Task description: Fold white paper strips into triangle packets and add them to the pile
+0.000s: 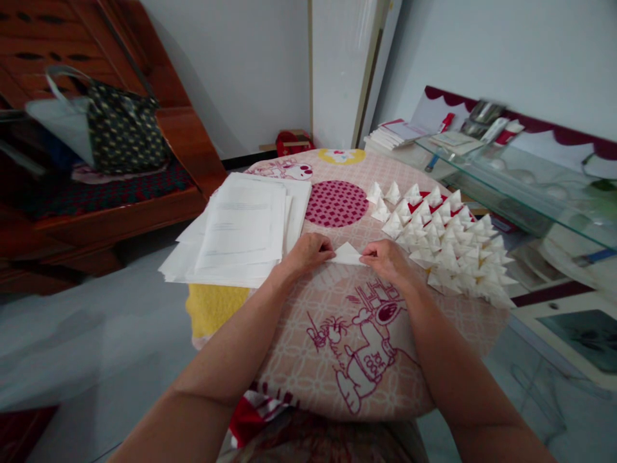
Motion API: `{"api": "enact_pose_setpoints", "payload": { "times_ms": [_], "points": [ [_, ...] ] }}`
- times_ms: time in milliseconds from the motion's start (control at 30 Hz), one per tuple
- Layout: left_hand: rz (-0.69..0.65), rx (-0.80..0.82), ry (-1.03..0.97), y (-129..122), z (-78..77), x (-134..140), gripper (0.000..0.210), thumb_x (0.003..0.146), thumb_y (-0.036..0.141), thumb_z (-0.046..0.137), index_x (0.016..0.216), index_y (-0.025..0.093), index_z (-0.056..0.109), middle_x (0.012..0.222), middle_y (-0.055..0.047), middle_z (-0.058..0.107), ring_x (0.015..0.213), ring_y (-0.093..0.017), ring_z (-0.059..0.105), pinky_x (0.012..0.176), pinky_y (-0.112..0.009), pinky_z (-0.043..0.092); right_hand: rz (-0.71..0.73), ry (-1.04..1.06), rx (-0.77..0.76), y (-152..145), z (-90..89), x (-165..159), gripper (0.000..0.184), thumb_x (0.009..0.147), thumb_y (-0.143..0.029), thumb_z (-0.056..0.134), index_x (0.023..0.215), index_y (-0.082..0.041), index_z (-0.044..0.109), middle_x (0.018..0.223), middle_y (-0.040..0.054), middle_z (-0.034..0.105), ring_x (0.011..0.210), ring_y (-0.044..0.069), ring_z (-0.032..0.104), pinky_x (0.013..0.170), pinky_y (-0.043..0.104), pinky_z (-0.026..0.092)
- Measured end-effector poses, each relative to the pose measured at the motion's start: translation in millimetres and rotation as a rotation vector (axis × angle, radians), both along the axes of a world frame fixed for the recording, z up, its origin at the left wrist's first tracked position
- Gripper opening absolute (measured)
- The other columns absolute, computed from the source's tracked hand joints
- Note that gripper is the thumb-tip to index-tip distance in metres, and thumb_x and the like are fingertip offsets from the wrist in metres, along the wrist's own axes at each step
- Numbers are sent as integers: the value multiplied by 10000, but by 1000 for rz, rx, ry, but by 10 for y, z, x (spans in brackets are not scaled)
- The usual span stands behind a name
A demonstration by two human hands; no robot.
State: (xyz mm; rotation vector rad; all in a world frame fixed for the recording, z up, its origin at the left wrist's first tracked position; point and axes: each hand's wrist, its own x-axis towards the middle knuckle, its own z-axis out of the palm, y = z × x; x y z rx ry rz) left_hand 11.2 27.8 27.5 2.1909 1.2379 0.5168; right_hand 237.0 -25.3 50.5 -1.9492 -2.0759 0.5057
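White sheet stack (241, 231) at centre-left, unfolded, much left. Left hand (308, 252) and right hand (385, 257), each grip pinching the folded paper triangle (348, 254) flat on the table (337, 334) mid-frame. Finished triangles (448, 238) piled centre-right, many done.

Tablecloth (299, 360): pink lattice, maroon cartoon print, dotted maroon circle at far edge, yellow patch at left edge. Folded paper triangles (448, 238): white. Paper stack (241, 231): white. Bag (123, 128): dark, pale-dotted.
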Motion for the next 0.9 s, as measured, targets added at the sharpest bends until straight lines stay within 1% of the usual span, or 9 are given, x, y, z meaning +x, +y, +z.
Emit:
{"api": "enact_pose_setpoints", "payload": {
  "times_ms": [433,667,900],
  "points": [
    [-41,-6,-71,39,-32,-32,71,766,131,733,701,140,707,673,19,658,635,-107,553,641,-246,387,-37,-34,5,10,-33,-35,102,852,-228,713,841,-194,809,792,19,750,731,161,633,689,260,406],
    [-37,-24,-60,71,-65,-32,70,776,143,733,708,137,718,664,13,650,633,-110,542,654,-253,395,-42,-24,4,13,-42,-32,109,847,-232,706,847,-198,810,809,28,758,741,165,643,700,267,421],
    [-44,-23,-34,73,-61,-25,59,781,127,728,723,126,719,681,2,654,638,-113,545,659,-263,388,-54,18,-4,32,-83,-24,107,843,-223,701,826,-196,803,789,25,754,727,161,639,690,264,424]
  ]
}}
